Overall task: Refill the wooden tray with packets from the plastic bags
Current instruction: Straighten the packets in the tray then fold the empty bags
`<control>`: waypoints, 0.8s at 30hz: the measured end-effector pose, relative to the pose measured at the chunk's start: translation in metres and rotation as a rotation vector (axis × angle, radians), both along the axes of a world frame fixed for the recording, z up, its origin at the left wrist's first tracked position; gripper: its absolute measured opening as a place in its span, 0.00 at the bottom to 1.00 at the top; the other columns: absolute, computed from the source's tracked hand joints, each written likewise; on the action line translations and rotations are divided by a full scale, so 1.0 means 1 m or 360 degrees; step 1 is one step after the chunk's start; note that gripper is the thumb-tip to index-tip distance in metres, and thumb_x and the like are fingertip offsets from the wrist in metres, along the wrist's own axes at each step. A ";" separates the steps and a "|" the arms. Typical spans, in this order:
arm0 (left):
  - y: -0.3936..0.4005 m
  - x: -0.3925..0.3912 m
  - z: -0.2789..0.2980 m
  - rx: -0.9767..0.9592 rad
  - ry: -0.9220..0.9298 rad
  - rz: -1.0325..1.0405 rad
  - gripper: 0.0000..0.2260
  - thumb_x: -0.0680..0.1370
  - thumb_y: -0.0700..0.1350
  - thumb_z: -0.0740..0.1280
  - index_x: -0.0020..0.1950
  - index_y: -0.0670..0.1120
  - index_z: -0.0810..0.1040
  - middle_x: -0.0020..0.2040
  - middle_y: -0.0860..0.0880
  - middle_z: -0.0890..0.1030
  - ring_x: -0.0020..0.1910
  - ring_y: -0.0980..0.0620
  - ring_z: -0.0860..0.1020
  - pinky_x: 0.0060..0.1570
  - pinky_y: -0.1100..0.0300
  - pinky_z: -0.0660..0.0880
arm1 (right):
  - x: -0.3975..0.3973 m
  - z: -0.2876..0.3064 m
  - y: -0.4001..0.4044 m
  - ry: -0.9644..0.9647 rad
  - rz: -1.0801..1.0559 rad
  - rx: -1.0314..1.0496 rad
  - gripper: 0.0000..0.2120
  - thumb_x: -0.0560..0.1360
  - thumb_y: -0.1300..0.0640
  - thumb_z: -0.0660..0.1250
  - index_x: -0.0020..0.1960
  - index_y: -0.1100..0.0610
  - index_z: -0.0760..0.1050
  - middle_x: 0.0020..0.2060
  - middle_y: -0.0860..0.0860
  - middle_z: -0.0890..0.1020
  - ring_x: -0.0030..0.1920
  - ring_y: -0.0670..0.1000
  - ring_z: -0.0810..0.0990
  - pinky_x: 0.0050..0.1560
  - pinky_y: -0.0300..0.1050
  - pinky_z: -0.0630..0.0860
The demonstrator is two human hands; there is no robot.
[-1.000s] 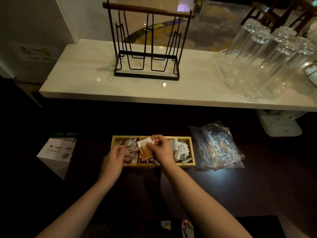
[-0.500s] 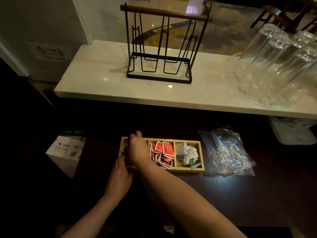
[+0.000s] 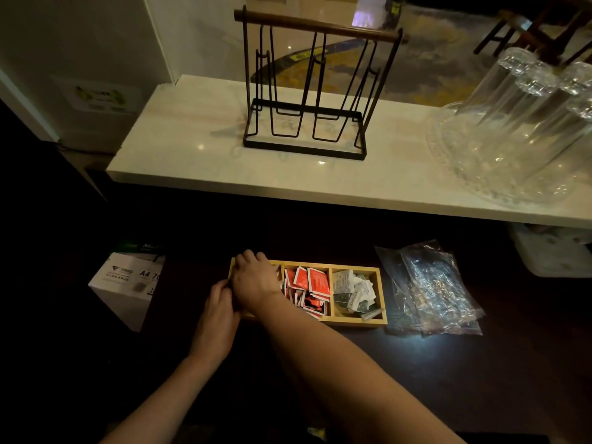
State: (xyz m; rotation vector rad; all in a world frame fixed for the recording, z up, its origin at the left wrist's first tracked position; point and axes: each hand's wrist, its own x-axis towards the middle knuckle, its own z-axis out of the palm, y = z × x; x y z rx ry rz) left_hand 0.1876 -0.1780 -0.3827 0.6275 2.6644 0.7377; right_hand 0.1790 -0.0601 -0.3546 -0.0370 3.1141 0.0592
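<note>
Dim room; a dark desk [image 3: 416, 379] in the foreground, with a pale marble shelf [image 3: 198, 149] raised behind it. On the shelf stands a black wire rack [image 3: 307, 91] with a wooden top bar, and to its right a clear glass tray [image 3: 448, 155] carrying upturned drinking glasses [image 3: 525, 100]. The wooden tray [image 3: 382, 294] sits on the desk near its middle, divided into three compartments side by side. Middle compartment: a loose heap of red packets [image 3: 312, 283], some upright, some lying flat. Right compartment: white and grey packets [image 3: 352, 290], jumbled, with a small clear sachet at the near corner. Left compartment: covered by the right hand [image 3: 254, 278], contents not visible. The right hand lies knuckles-up over that compartment, fingers curled down past the far rim; whether its grip holds anything cannot be told. The left hand [image 3: 217, 312] is at the tray's near left corner, pressed against the right hand, fingers bent inward; its grip is likewise hidden and cannot be judged. Just right of the tray, apart from it, lies a stack of crumpled clear plastic bags [image 3: 432, 290], flat on the desk. Left of the tray, lower and off the desk edge, a white carton of A4 paper [image 3: 125, 283].
</note>
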 end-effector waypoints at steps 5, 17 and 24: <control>0.002 -0.009 0.001 -0.0037 -0.0052 -0.0009 0.26 0.74 0.40 0.68 0.71 0.43 0.64 0.74 0.45 0.61 0.68 0.47 0.69 0.62 0.54 0.73 | -0.008 -0.007 -0.006 -0.0018 -0.0159 -0.0159 0.17 0.74 0.56 0.66 0.61 0.60 0.73 0.56 0.56 0.77 0.57 0.56 0.72 0.57 0.49 0.71; -0.003 -0.037 -0.004 0.0143 0.0123 -0.0232 0.20 0.67 0.49 0.75 0.51 0.43 0.71 0.71 0.47 0.67 0.68 0.48 0.68 0.60 0.52 0.72 | 0.038 0.008 0.076 0.0672 -0.1042 -0.1413 0.11 0.79 0.62 0.58 0.55 0.55 0.76 0.51 0.49 0.79 0.53 0.46 0.77 0.56 0.41 0.74; -0.001 -0.035 -0.005 -0.0010 0.0197 -0.0597 0.18 0.74 0.51 0.68 0.61 0.47 0.69 0.77 0.57 0.47 0.72 0.54 0.59 0.63 0.50 0.73 | 0.111 0.000 0.143 0.0852 -0.1107 -0.0914 0.10 0.69 0.70 0.65 0.45 0.58 0.78 0.50 0.54 0.77 0.54 0.51 0.73 0.53 0.40 0.68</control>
